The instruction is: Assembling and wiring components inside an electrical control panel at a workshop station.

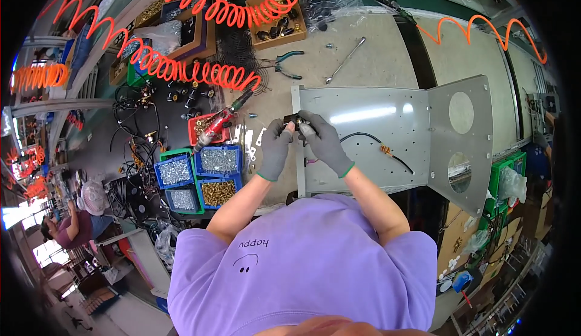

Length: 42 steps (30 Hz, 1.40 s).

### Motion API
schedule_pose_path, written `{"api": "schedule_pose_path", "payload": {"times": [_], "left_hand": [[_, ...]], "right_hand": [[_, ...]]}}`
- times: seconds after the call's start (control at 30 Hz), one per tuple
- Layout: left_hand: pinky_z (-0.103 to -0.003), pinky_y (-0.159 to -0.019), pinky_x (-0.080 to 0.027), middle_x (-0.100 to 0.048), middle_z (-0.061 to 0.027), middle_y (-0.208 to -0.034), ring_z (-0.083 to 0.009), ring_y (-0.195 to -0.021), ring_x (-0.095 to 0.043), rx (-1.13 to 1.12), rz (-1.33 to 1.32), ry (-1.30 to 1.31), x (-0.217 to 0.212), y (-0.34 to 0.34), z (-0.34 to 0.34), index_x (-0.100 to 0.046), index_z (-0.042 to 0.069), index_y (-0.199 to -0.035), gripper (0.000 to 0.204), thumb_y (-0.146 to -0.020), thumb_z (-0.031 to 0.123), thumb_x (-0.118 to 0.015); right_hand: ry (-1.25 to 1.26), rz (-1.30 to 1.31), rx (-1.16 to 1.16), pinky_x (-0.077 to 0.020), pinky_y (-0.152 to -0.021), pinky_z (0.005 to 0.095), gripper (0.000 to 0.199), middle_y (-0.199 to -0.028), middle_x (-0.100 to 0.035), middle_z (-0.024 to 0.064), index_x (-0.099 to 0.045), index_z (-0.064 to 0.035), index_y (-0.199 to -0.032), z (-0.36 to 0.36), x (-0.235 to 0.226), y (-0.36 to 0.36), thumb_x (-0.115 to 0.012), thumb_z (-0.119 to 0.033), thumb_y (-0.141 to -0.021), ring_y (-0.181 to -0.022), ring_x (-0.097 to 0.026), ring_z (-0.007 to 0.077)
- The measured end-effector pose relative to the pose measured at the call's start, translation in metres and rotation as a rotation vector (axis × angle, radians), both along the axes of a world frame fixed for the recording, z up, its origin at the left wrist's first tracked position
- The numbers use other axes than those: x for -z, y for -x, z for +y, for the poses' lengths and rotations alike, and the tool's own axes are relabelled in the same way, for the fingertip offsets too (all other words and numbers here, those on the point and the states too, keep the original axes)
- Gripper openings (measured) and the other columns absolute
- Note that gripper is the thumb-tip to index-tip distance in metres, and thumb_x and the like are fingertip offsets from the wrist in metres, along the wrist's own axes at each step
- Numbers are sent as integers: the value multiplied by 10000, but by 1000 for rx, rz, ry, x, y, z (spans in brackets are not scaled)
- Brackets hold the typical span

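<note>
My left hand (275,153) and my right hand (327,147), both in grey gloves, meet over the left edge of a grey sheet-metal panel (375,136). Pinched between their fingertips is a small dark part (292,119); the fingers cover most of it, so its exact kind is hidden. On the panel, just right of my right hand, lies a black cable (363,135) with a brass-coloured fitting (385,149) on it. Joined to the panel's right end is an angled plate (465,142) with two large round holes.
A red power driver (216,128) lies left of my hands, above blue bins of screws (218,160). Pliers (281,63) and a wrench (345,60) rest beyond the panel. Coiled orange air hoses (200,72) hang across the upper left. Another person (69,227) is far left.
</note>
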<state>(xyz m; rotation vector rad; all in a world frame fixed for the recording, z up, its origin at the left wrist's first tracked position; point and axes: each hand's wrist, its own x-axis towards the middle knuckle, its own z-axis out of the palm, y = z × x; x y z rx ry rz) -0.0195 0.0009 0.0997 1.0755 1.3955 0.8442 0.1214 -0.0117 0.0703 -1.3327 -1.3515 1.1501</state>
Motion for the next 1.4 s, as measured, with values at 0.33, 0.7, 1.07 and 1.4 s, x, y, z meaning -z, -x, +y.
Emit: {"api": "schedule_pose_path", "payload": {"times": [0.33,0.7,1.07,1.4], "left_hand": [[-238,-537,-343,-457,-2,-648,-66,-612,-408,92,40,-81,16,0,6,-515,34,-820,189,-896,205,-540],[-221,-607,-395,-570,-13,-730,-84,-651,-520,-77,-3,111,67,22,53,-604,-14,-996,263,-895,221,-539],[-262,-642,-461,-640,-61,-864,-141,-704,-592,105,-125,254,104,9,64,-604,-17,-1038,294,-889,227,-533],[-262,-644,-434,-598,-43,-807,-115,-705,-523,91,79,219,98,7,64,-606,-39,-1005,377,-901,317,-536]], "right_hand": [[-46,-207,-83,-489,-722,350,416,-1018,-589,181,-498,-8,-1197,10,3,-14,-584,-212,-845,-857,-620,286],[228,47,136,-503,-684,303,406,-957,-609,171,-502,35,-1156,35,43,-42,-611,-150,-811,-717,-643,206],[178,-88,101,-471,-811,364,432,-1031,-595,199,-524,19,-1143,49,75,-40,-636,-191,-782,-933,-596,309],[122,-234,-26,-476,-793,364,400,-1028,-602,191,-524,-1,-1148,57,85,-32,-618,-160,-793,-912,-602,307]]}}
